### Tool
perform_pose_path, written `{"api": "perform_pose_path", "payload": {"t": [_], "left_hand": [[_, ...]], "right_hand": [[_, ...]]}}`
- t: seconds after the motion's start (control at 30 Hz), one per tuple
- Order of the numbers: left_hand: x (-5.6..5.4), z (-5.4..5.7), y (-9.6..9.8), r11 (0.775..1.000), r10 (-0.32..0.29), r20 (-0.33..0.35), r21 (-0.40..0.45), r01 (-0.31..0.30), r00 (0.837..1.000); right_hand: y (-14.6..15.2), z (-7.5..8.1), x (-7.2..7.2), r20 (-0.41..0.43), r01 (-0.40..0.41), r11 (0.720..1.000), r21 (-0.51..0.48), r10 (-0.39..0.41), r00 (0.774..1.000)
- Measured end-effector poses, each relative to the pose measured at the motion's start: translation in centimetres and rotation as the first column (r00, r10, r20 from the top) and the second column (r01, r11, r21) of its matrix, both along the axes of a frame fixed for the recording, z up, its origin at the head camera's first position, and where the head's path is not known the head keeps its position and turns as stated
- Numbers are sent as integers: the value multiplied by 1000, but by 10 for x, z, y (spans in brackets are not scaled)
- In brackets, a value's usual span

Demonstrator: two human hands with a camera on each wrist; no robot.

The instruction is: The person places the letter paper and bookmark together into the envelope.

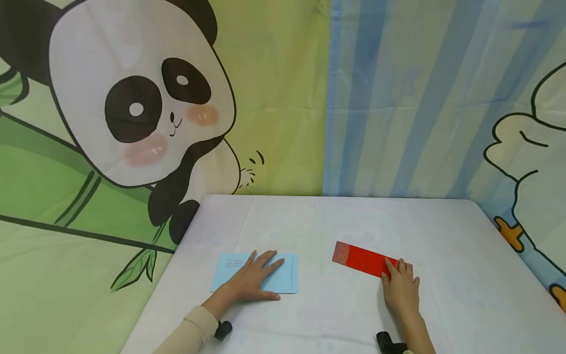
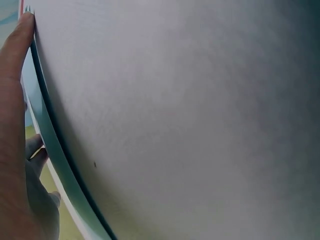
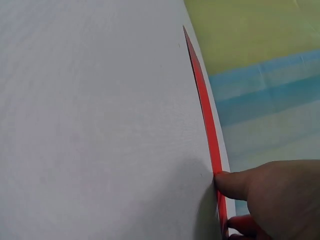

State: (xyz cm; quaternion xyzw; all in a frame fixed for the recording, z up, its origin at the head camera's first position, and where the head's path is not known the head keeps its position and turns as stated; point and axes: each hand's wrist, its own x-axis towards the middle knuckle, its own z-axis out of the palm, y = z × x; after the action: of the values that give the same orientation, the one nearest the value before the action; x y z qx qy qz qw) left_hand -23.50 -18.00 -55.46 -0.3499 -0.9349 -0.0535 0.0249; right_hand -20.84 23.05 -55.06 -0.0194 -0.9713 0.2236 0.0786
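Observation:
A flat light blue rectangle [image 1: 287, 275], like a notebook or envelope with small print at its upper left, lies on the table. My left hand [image 1: 252, 280] rests on it with spread, straight fingers, the thumb reaching past its near edge. In the left wrist view, its edge [image 2: 60, 150] runs beside the hand. To the right lies a red strip [image 1: 364, 259] with a speckled, paler left end. My right hand [image 1: 401, 290] holds its right end, fingers over the top and thumb at the near edge. In the right wrist view, the thumb touches the red strip [image 3: 210, 130].
A white cloth covers the table [image 1: 318, 221]. Behind it hangs a curtain [image 1: 274, 98] printed with a panda and stripes. Black devices [image 1: 223, 329] sit at both wrists. A bare stretch of white cloth separates the blue rectangle from the red strip.

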Motion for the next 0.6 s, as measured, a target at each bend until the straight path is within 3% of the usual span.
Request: {"api": "perform_pose_path", "payload": {"t": [0.23,0.47,0.6], "left_hand": [[1,-2,-5,999,1,16,35,-1,1000],[-4,-4,-6,998,-9,-4,57,10,1000],[-4,-6,-7,999,1,-6,49,-1,1000]], "right_hand": [[-4,-2,-2,-7,-128,989,-81,128,992],[-10,-1,2,26,67,993,-100,-65,998],[-10,-3,2,38,117,988,-104,-114,993]]}}
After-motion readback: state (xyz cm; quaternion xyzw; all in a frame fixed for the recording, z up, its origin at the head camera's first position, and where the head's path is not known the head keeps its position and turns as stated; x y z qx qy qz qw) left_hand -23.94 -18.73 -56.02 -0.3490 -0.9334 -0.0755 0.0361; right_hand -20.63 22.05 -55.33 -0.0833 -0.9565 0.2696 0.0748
